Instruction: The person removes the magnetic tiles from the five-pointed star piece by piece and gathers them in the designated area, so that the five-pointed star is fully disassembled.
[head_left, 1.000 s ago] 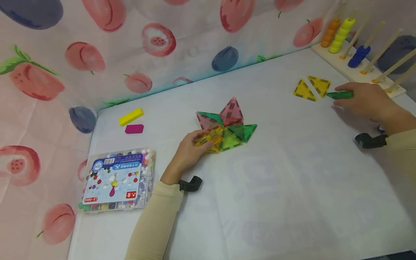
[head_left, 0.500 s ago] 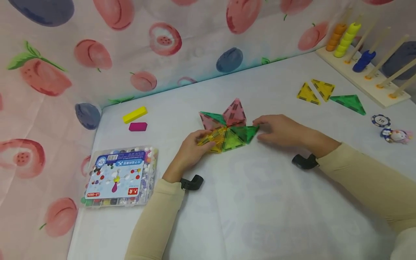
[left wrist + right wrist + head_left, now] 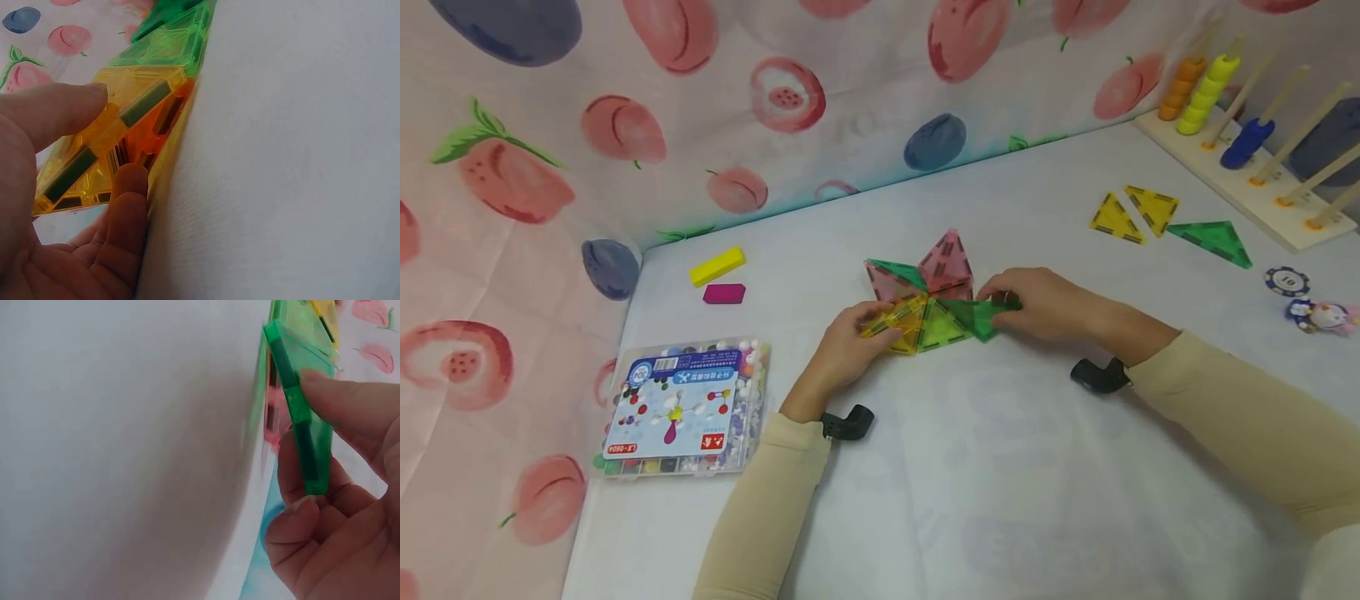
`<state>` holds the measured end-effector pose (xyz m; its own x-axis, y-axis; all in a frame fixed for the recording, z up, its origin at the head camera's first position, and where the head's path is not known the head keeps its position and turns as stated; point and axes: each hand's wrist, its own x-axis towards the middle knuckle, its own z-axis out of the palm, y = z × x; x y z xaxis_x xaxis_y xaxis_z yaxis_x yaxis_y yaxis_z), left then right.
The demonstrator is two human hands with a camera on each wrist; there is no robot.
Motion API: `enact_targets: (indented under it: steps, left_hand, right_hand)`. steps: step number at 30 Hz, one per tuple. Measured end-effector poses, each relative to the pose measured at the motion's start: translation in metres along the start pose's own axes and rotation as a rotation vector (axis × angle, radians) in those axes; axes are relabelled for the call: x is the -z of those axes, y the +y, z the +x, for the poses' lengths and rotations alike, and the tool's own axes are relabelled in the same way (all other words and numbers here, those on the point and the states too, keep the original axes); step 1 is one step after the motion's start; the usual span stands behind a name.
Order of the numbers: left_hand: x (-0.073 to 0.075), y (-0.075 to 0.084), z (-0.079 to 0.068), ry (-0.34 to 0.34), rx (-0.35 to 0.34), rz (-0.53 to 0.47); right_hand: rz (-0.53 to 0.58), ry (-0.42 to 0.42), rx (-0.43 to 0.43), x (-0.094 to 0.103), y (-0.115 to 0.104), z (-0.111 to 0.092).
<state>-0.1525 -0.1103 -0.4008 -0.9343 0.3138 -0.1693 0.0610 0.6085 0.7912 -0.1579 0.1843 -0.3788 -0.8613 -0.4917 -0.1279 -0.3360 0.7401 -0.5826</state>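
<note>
Left hand (image 3: 847, 348) pinched yellow tile (image 3: 107, 142), right hand (image 3: 1041, 304) green tile (image 3: 299, 406); step seemed joining; next move likely needed edge alignment.

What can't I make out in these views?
Head: box label, fine print too small to read.
Head: tip of the rightmost peg, cut off by the right edge.
Left wrist: part of the yellow tile, behind the left hand.
Right wrist: part of the green tile, behind the right hand.

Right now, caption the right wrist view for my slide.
Right hand holding a translucent green tile, a lighter green tile beyond it.
</note>
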Motion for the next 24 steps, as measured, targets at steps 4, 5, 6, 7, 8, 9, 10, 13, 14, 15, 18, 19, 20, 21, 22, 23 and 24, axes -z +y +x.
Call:
enact_targets:
  steps: [4, 5, 6, 7, 8, 9, 10, 13, 14, 15, 18, 19, 20, 21, 22, 23, 24]
  left_hand:
    - [-0.002, 0.002, 0.001, -0.007, -0.001, 0.002]
    - [-0.002, 0.002, 0.001, -0.006, -0.003, 0.002]
    - [-0.001, 0.002, 0.001, -0.007, -0.004, 0.0]
    - [-0.001, 0.001, 0.001, -0.007, -0.005, -0.005]
    - [-0.001, 0.001, 0.0, -0.007, -0.004, -0.007]
    - [0.0, 0.0, 0.0, -0.006, -0.004, -0.01]
    - [0.001, 0.0, 0.0, -0.005, -0.001, -0.013]
    - [0.002, 0.0, -0.002, -0.005, 0.006, -0.012]
    - [0.002, 0.0, -0.002, -0.005, 0.009, -0.01]
    - [0.003, 0.0, -0.002, -0.005, 0.011, -0.009]
    - [0.003, 0.0, -0.003, -0.007, 0.012, -0.014]
    - [0.002, 0.0, -0.003, -0.008, 0.014, -0.016]
    - [0.002, 0.0, -0.002, -0.01, 0.016, -0.018]
    - [0.002, 0.0, -0.002, -0.01, 0.015, -0.018]
    - [0.001, 0.001, -0.002, -0.011, 0.014, -0.017]
    - [0.001, 0.001, -0.002, -0.012, 0.013, -0.017]
    - [0.001, 0.001, -0.001, -0.012, 0.012, -0.017]
  right_hand:
    - [-0.049, 0.009, -0.08, 0.012, 0.014, -0.027]
    - [-0.058, 0.02, -0.099, 0.016, 0.019, -0.036]
    - [-0.068, 0.033, -0.124, 0.02, 0.025, -0.044]
    - [-0.076, 0.047, -0.15, 0.025, 0.032, -0.052]
    - [-0.087, 0.063, -0.173, 0.03, 0.039, -0.06]
    - [-0.099, 0.075, -0.2, 0.034, 0.046, -0.067]
    - [-0.111, 0.084, -0.228, 0.039, 0.054, -0.074]
    - [-0.155, 0.101, -0.309, 0.053, 0.078, -0.09]
    - [-0.173, 0.101, -0.329, 0.057, 0.085, -0.095]
    - [-0.192, 0.099, -0.354, 0.06, 0.091, -0.099]
    - [-0.267, 0.102, -0.403, 0.068, 0.105, -0.109]
    - [-0.293, 0.106, -0.412, 0.07, 0.108, -0.112]
    - [-0.311, 0.106, -0.42, 0.071, 0.11, -0.114]
    - [-0.325, 0.106, -0.423, 0.072, 0.111, -0.115]
    - [-0.33, 0.108, -0.417, 0.073, 0.11, -0.115]
    - [-0.331, 0.112, -0.405, 0.073, 0.11, -0.116]
    - [-0.326, 0.115, -0.398, 0.073, 0.109, -0.115]
